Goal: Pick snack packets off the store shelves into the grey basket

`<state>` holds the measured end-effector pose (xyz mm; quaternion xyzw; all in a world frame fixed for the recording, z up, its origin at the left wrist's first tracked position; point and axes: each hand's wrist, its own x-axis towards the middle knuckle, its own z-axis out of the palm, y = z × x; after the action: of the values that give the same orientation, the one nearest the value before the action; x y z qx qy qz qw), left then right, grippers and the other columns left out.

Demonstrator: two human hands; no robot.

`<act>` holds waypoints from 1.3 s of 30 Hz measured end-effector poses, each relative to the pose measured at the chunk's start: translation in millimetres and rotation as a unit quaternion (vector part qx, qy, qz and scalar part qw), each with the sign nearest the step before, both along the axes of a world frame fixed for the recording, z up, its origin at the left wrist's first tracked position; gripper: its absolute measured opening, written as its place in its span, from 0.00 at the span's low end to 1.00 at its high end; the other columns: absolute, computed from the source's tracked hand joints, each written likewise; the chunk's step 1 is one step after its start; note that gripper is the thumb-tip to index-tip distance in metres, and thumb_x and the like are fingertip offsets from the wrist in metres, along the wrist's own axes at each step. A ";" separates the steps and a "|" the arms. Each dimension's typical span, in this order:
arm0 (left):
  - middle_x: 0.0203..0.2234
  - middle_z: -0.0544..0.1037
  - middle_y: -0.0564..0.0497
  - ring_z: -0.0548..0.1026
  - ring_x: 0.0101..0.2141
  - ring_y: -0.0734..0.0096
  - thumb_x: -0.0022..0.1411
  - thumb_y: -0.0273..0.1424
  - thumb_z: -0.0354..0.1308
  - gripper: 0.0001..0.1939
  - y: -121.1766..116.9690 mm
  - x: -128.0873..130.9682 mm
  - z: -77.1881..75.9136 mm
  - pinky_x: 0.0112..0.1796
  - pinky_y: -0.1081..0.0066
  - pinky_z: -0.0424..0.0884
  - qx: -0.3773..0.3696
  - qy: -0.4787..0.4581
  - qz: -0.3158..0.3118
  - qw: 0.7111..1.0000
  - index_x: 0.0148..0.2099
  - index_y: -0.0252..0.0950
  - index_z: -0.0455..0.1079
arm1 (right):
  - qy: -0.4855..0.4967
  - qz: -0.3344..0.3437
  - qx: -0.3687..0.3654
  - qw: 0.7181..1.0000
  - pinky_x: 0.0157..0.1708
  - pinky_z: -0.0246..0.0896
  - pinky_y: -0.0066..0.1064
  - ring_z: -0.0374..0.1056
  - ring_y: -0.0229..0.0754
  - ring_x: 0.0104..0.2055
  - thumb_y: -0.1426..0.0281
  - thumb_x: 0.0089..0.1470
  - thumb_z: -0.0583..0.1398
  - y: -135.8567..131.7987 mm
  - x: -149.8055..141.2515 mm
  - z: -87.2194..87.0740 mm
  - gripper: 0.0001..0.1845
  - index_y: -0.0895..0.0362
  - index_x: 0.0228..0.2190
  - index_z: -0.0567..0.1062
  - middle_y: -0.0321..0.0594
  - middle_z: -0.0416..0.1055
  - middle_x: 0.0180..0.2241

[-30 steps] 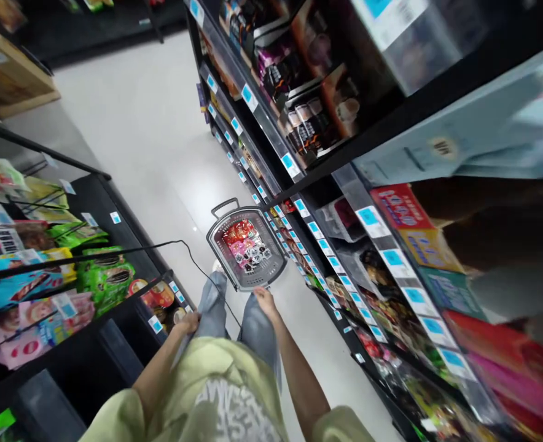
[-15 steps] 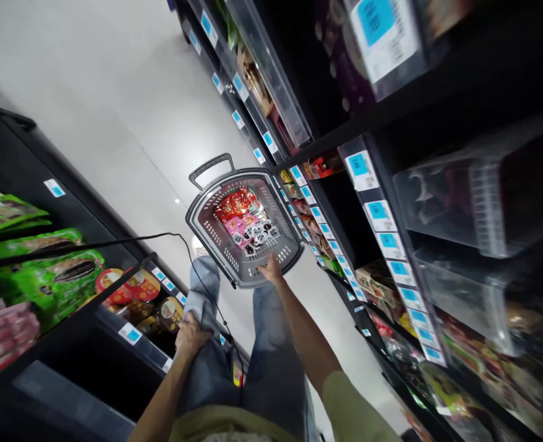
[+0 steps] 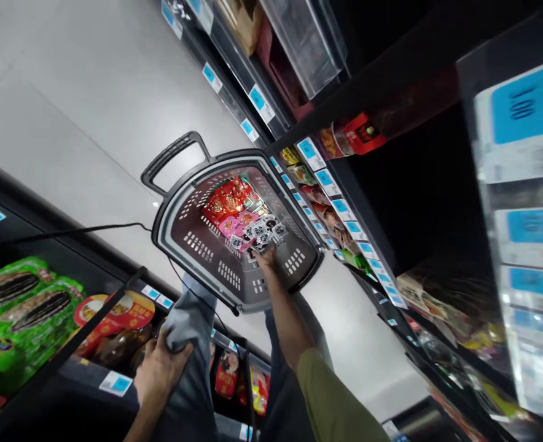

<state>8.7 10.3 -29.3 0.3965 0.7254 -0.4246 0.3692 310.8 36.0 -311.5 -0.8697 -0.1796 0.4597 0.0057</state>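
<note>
A grey shopping basket (image 3: pixel 200 255) with a raised handle (image 3: pixel 174 156) stands on the floor in front of my knees. Inside it lie red packets (image 3: pixel 228 199), pink packets (image 3: pixel 234 226) and small black-and-white packets (image 3: pixel 266 230). My right hand (image 3: pixel 266 259) reaches down into the basket, at the near edge of the black-and-white packets. Its fingertips are too small and partly hidden to show whether they hold one. My left hand (image 3: pixel 161 368) rests on my left knee, thumb apart from the fingers, holding nothing.
Tall dark shelves with blue-and-white price tags (image 3: pixel 312 153) rise close on the right. On the left, a low shelf holds green bags (image 3: pixel 27 307) and red-lidded tubs (image 3: pixel 128 310). A black cable (image 3: pixel 69 233) crosses past the basket. Pale floor (image 3: pixel 82 92) runs ahead.
My right hand has gone deeper into the basket, from its near wall to the black-and-white packets. The view has come closer to the basket. My left hand stays on the knee.
</note>
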 end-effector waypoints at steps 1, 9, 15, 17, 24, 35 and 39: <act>0.53 0.71 0.38 0.76 0.45 0.39 0.57 0.55 0.52 0.35 2.8 -4.2 -2.1 0.44 0.50 0.70 0.009 -0.006 0.001 1.000 0.62 0.45 0.62 | -0.008 0.005 0.011 1.000 0.65 0.49 0.43 0.50 0.57 0.68 0.65 0.42 0.68 -0.2 -0.5 -10.5 0.53 0.67 0.64 0.52 0.63 0.54 0.64; 0.56 0.71 0.44 0.76 0.46 0.42 0.56 0.54 0.54 0.32 21.1 -21.1 -5.0 0.43 0.53 0.70 0.019 0.030 -0.004 0.999 0.60 0.50 0.66 | -0.066 0.025 0.010 0.997 0.56 0.56 0.43 0.60 0.58 0.56 0.70 0.43 0.66 -11.6 -18.6 -78.5 0.47 0.52 0.63 0.56 0.53 0.56 0.58; 0.58 0.70 0.45 0.75 0.48 0.41 0.58 0.55 0.52 0.30 29.4 -22.9 -5.5 0.43 0.53 0.69 0.015 0.044 -0.023 0.999 0.60 0.51 0.65 | -0.111 0.044 0.017 0.993 0.54 0.54 0.44 0.58 0.58 0.54 0.68 0.44 0.68 -18.3 -17.3 -91.0 0.37 0.52 0.55 0.64 0.51 0.57 0.52; 0.58 0.71 0.45 0.75 0.48 0.41 0.58 0.54 0.53 0.30 30.8 -21.2 -5.8 0.43 0.53 0.69 0.015 0.048 -0.024 0.998 0.60 0.50 0.65 | -0.102 0.059 0.029 0.993 0.54 0.54 0.44 0.58 0.57 0.53 0.66 0.46 0.69 -19.3 -13.3 -88.6 0.32 0.53 0.52 0.67 0.50 0.59 0.51; 0.59 0.69 0.45 0.73 0.51 0.41 0.59 0.54 0.51 0.30 31.2 -11.0 -5.7 0.46 0.53 0.69 0.010 0.044 -0.029 0.999 0.60 0.48 0.65 | -0.077 0.073 0.037 0.994 0.46 0.61 0.38 0.63 0.48 0.44 0.65 0.45 0.68 -17.0 -0.9 -77.4 0.23 0.54 0.44 0.72 0.45 0.62 0.47; 0.56 0.71 0.39 0.75 0.48 0.43 0.60 0.53 0.51 0.31 21.3 0.4 -3.3 0.45 0.56 0.69 0.013 0.032 -0.029 0.999 0.59 0.42 0.68 | -0.016 -0.046 0.136 0.990 0.43 0.62 0.31 0.65 0.42 0.37 0.69 0.39 0.67 -23.2 5.4 -39.0 0.20 0.58 0.38 0.73 0.40 0.71 0.37; 0.52 0.73 0.35 0.75 0.46 0.41 0.61 0.52 0.50 0.32 16.4 5.8 -0.9 0.45 0.54 0.68 0.017 0.014 -0.028 0.999 0.59 0.39 0.68 | 0.070 -0.146 0.171 0.972 0.34 0.63 0.29 0.67 0.41 0.33 0.63 0.40 0.67 -16.1 -0.3 0.0 0.24 0.57 0.40 0.72 0.37 0.72 0.32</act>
<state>14.5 26.7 -30.3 0.4165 0.7262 -0.4283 0.3403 310.5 19.9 -311.4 -0.8384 -0.1255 0.4762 0.2337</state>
